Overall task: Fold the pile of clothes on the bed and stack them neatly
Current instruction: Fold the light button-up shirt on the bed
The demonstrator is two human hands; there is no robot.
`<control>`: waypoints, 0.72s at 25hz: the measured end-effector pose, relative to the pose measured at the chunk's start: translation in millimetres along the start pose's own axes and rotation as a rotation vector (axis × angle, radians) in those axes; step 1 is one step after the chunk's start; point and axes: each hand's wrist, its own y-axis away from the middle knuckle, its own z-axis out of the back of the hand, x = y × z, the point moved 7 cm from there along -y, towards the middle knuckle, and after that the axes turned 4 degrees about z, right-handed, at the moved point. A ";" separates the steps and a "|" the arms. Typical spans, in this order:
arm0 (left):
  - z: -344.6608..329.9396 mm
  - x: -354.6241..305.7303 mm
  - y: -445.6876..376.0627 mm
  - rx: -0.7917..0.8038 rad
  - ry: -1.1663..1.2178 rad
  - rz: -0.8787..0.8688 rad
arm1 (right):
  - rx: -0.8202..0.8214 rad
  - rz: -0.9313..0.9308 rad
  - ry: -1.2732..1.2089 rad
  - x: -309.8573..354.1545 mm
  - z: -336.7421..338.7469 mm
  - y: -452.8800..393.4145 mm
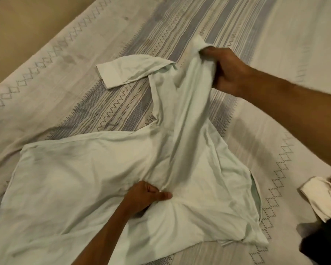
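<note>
Two hands work a pale green shirt [96, 175] spread on the patterned bedspread [294, 35].

The left hand [145, 197] pinches a bunch of the shirt's cloth near its middle, thumb pressed against curled fingers, while the right hand [225, 71] grips a gathered part of the shirt raised off the bed — the cloth runs taut between the two. One cuffed sleeve [122, 72] lies flat to the upper left. At the right edge lie a cream garment [317, 199] and something dark [321, 240], well apart from the shirt.
</note>
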 end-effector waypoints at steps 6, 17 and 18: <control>-0.1 -0.6 -0.9 -0.011 0.001 -0.041 | -0.305 -0.038 0.095 -17.7 -19.4 -32.9; 27.8 -20.0 54.8 -0.337 0.195 -0.177 | -0.383 0.106 0.232 -10.3 -1.6 -15.2; 42.0 -24.2 67.5 -0.434 0.265 -0.219 | -0.412 0.224 0.289 3.7 -7.9 3.7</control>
